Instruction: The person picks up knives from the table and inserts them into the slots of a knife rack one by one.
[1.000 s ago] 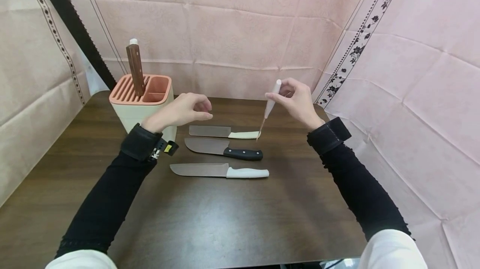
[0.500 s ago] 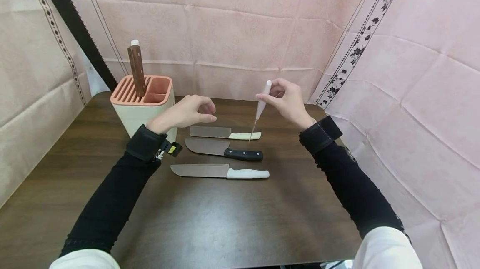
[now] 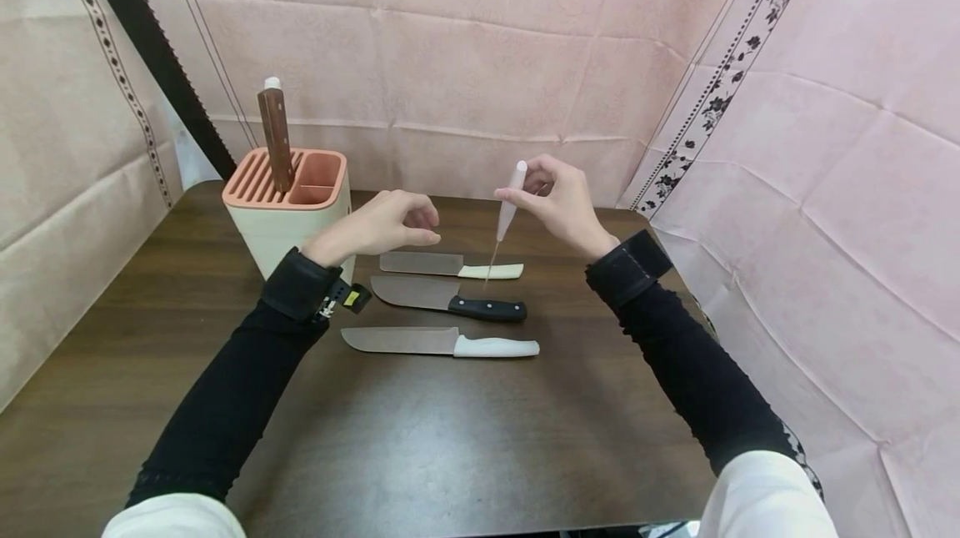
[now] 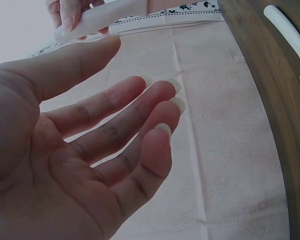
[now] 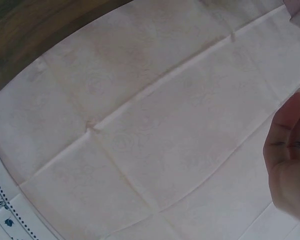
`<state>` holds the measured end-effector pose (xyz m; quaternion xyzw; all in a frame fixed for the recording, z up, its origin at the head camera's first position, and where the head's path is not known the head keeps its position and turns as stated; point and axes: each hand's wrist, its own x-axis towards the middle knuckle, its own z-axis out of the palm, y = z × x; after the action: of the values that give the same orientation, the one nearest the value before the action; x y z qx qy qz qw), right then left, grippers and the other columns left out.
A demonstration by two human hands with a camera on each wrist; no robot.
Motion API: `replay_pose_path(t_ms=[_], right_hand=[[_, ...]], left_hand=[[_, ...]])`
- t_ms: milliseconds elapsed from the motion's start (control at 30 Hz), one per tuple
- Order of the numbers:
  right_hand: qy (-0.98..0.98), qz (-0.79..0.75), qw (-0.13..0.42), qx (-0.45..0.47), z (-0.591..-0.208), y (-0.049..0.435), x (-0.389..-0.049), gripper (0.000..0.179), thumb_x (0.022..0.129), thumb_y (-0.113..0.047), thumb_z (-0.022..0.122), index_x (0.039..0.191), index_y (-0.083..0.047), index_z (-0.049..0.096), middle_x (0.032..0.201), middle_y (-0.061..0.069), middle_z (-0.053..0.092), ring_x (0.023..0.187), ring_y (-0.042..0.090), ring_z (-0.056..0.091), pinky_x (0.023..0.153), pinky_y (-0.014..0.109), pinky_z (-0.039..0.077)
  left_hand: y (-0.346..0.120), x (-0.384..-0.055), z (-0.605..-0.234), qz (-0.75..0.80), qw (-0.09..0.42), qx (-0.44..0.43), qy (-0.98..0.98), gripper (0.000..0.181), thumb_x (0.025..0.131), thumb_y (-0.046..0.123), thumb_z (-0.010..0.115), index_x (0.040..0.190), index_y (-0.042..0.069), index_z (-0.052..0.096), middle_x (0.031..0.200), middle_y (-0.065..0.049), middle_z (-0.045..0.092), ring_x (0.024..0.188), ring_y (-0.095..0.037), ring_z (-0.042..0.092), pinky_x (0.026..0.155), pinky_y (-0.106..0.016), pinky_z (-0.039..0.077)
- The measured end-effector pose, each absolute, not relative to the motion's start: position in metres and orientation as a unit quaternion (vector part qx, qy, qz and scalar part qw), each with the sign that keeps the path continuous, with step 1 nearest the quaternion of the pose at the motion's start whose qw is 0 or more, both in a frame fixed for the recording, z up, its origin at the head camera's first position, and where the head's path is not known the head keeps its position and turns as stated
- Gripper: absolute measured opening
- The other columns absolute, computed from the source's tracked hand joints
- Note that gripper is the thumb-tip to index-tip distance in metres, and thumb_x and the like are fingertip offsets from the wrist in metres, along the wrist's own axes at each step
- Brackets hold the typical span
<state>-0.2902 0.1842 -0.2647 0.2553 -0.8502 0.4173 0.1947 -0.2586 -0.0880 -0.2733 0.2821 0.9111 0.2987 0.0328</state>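
Over the far part of the table (image 3: 390,446), your right hand (image 3: 562,203) pinches the small knife (image 3: 510,208) between thumb and fingertips, its handle up and its blade slanting down. Your left hand (image 3: 378,225) holds nothing; it hangs beside the block (image 3: 273,233) with thumb and fingers apart, fingers loosely curled.

With so light a pinch, the small knife could swivel or slip, and a drop would likely send it point first towards the cleaver (image 3: 442,264) or the black knife (image 3: 453,301). Catching the blade on either could twist the handle out of your fingers. Your left hand is nearly level with it, so bringing the two together carelessly could put that palm in the blade's way. Your left wrist overlaps the block in the head view; a swing of it might knock the block and jolt the brown knife (image 3: 276,138) leaning in its slot.

You see the small blade almost edge-on, so its shape is hard to read. Its tip crosses the cleaver's handle from above, but I can't tell whether it touches anything. The block hides the brown knife's blade, and your left arm covers part of the block. From the right wrist, mostly cloth (image 5: 140,115) shows, with a hand cut off at the right edge; which hand, I can't say.
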Motion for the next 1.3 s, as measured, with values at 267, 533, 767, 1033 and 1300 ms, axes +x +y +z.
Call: replay_pose_path(t_ms=[267, 533, 767, 1033, 1300], right_hand=[[-0.846, 0.42, 0.185, 0.27, -0.253, 0.167, -0.272, 0.028, 0.079, -0.012, 0.079, 0.097, 0.003, 0.063, 0.08, 0.02, 0.068, 0.069, 0.018, 0.06, 0.065, 0.021, 0.046], [-0.841, 0.424, 0.177, 0.287, -0.26, 0.161, -0.283, 0.028, 0.079, -0.02, 0.08, 0.096, -0.004, 0.064, 0.079, 0.011, 0.069, 0.068, 0.011, 0.061, 0.065, 0.022, 0.049], [-0.835, 0.435, 0.161, 0.297, -0.266, 0.154, -0.284, 0.029, 0.079, -0.024, 0.081, 0.096, -0.007, 0.064, 0.079, 0.008, 0.069, 0.07, 0.011, 0.062, 0.066, 0.023, 0.049], [-0.83, 0.444, 0.144, 0.306, -0.267, 0.145, -0.283, 0.029, 0.079, -0.025, 0.08, 0.097, -0.008, 0.063, 0.079, 0.007, 0.069, 0.07, 0.011, 0.063, 0.064, 0.02, 0.048], [-0.833, 0.444, 0.138, 0.301, -0.267, 0.137, -0.281, 0.03, 0.08, -0.024, 0.08, 0.098, -0.006, 0.063, 0.083, 0.01, 0.07, 0.072, 0.014, 0.063, 0.067, 0.021, 0.05]], left_hand=[[-0.085, -0.257, -0.271, 0.297, 0.03, 0.288, 0.91, 0.026, 0.091, 0.02, 0.067, 0.11, 0.003, 0.063, 0.105, -0.014, 0.069, 0.099, -0.026, 0.064, 0.087, -0.041, 0.05], [-0.082, -0.258, -0.271, 0.303, 0.029, 0.29, 0.907, 0.027, 0.091, 0.02, 0.067, 0.111, 0.003, 0.063, 0.106, -0.014, 0.068, 0.1, -0.027, 0.064, 0.088, -0.042, 0.05], [-0.079, -0.259, -0.271, 0.307, 0.031, 0.292, 0.905, 0.028, 0.091, 0.02, 0.067, 0.111, 0.002, 0.063, 0.107, -0.014, 0.069, 0.102, -0.027, 0.064, 0.089, -0.042, 0.051], [-0.076, -0.258, -0.272, 0.319, 0.037, 0.295, 0.9, 0.031, 0.091, 0.023, 0.067, 0.113, 0.002, 0.062, 0.108, -0.014, 0.069, 0.103, -0.027, 0.064, 0.09, -0.042, 0.051], [-0.068, -0.258, -0.273, 0.352, 0.007, 0.297, 0.888, 0.028, 0.09, 0.025, 0.068, 0.109, 0.004, 0.064, 0.102, -0.01, 0.071, 0.095, -0.022, 0.066, 0.084, -0.038, 0.052]])
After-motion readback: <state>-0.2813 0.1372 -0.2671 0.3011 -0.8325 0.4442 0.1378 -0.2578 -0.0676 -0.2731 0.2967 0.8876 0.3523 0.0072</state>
